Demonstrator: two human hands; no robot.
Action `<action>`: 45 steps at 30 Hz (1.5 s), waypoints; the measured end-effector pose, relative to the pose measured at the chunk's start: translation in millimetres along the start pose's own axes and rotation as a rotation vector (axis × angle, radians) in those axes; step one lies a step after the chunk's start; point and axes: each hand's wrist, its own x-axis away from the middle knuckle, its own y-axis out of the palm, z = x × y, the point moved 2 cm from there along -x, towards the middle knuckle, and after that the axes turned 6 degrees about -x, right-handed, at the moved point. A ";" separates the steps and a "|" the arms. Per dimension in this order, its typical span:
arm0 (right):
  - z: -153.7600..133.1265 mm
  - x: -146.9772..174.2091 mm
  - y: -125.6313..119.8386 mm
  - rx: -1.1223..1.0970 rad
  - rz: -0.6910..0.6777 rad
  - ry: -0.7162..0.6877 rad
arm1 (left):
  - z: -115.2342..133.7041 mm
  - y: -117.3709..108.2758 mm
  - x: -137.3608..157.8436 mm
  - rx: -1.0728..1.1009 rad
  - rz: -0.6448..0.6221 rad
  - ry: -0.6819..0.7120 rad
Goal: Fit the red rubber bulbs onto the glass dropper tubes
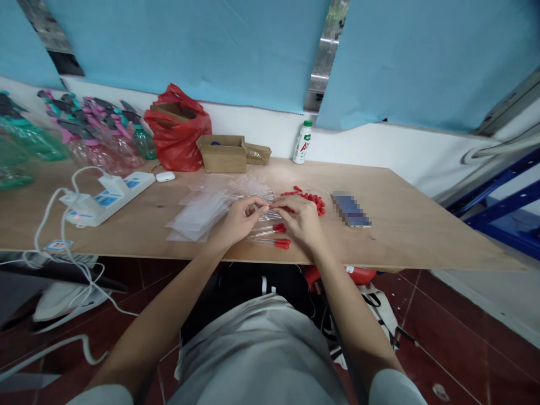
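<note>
My left hand point(239, 221) and my right hand point(302, 218) meet over the table, fingertips almost touching. Both are closed in a pinch. A bit of red, seemingly a rubber bulb point(271, 207), shows at the right fingertips; what the left fingers grip is mostly hidden. Thin glass tubes point(262, 190) lie behind and beneath the hands. Just in front of them rest several glass droppers point(282, 243) with red bulbs on their ends. Loose red rubber bulbs point(315, 201) are heaped beside my right hand. Clear plastic bags point(192, 218) lie flat to the left.
On the wooden table point(413, 225), a phone point(351, 209) lies right and a white bottle point(302, 143) stands at the back. Behind left are a cardboard box point(223, 156), red bag point(179, 135) and spray bottles point(99, 152). A power strip point(112, 198) trails cables over the front edge.
</note>
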 end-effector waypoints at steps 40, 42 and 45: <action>11.1 2.2 3.9 -0.264 0.066 0.246 | 28.1 -11.1 2.5 -0.348 0.022 0.114; 9.9 2.7 4.6 -0.253 0.057 0.239 | 28.7 -12.9 2.1 -0.340 0.012 0.117; 8.5 2.9 5.2 -0.212 0.047 0.223 | 29.8 -16.7 1.5 -0.347 -0.007 0.112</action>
